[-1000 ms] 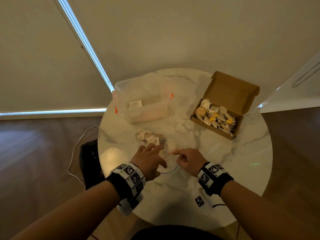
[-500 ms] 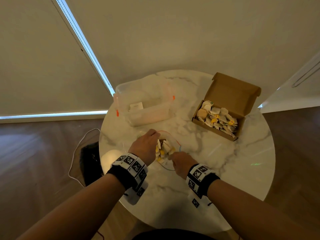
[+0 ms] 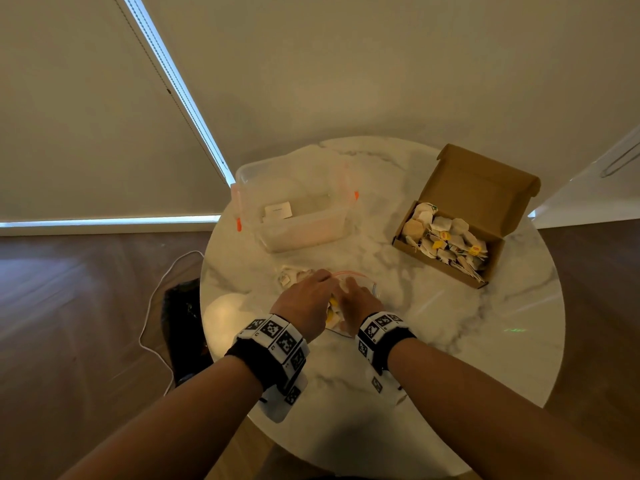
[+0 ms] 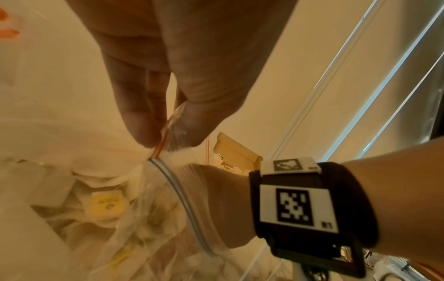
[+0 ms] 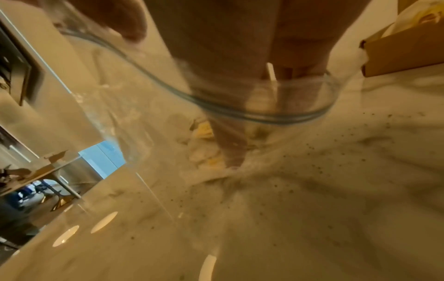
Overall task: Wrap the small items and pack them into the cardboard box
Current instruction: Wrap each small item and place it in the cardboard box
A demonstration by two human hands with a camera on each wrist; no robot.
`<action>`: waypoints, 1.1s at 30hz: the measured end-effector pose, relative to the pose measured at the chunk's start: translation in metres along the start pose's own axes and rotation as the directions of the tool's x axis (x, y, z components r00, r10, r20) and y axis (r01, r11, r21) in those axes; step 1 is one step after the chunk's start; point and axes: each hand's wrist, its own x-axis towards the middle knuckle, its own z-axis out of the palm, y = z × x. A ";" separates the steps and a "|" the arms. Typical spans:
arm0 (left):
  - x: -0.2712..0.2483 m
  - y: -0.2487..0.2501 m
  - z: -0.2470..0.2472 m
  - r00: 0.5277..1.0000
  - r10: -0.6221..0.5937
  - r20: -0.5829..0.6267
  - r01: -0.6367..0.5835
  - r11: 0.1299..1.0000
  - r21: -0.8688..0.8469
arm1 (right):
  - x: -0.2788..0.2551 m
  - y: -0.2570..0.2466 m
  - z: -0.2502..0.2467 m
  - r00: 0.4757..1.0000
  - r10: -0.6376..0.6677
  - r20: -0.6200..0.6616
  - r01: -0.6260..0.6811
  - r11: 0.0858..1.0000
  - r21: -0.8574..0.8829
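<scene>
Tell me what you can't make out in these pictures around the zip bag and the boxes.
- Right hand fingertips: head view, inside the zip bag, covered by the hand's back.
- What the fingers grip: right wrist view, blurred behind plastic.
- Print on the tea bags' yellow tags: left wrist view, blurred.
- Label in the clear plastic tub: head view, too small.
- Cardboard box bottom: covered by tea bags.

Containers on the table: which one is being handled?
The clear zip bag: left hand pinches its rim. The cardboard box and plastic tub stand untouched.

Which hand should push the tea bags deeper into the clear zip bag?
Right hand: its fingers are inside the clear zip bag on the tea bags. Left hand pinches the rim open.
</scene>
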 end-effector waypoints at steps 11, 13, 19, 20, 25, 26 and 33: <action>-0.002 -0.005 0.001 0.999 -0.011 -0.038 0.011 1.000 -0.014 | -0.005 0.004 -0.006 0.999 -0.046 0.028 0.046 0.999 0.007; 0.001 -0.007 0.001 0.999 -0.024 -0.049 0.023 1.000 -0.010 | -0.014 0.006 -0.012 0.998 -0.061 0.013 0.059 0.994 0.094; 0.004 -0.010 -0.003 0.997 -0.046 -0.062 0.044 0.998 -0.048 | -0.064 0.023 -0.053 0.918 -0.123 -0.378 0.243 0.926 0.289; 0.003 -0.010 -0.003 0.997 -0.033 -0.066 0.028 0.997 -0.065 | -0.074 0.026 -0.065 0.901 -0.105 -0.421 0.258 0.910 0.326; -0.002 0.007 -0.019 0.952 0.125 -0.279 -0.183 0.964 -0.193 | -0.116 0.036 -0.122 0.920 -0.059 -0.387 0.251 0.847 0.468; -0.003 0.015 -0.025 0.921 0.195 -0.336 -0.277 0.936 -0.217 | -0.121 0.038 -0.128 0.926 -0.053 -0.373 0.251 0.827 0.504; -0.004 0.057 -0.051 0.862 0.334 -0.381 -0.481 0.775 -0.410 | -0.140 0.045 -0.143 0.979 -0.039 -0.201 0.164 0.740 0.653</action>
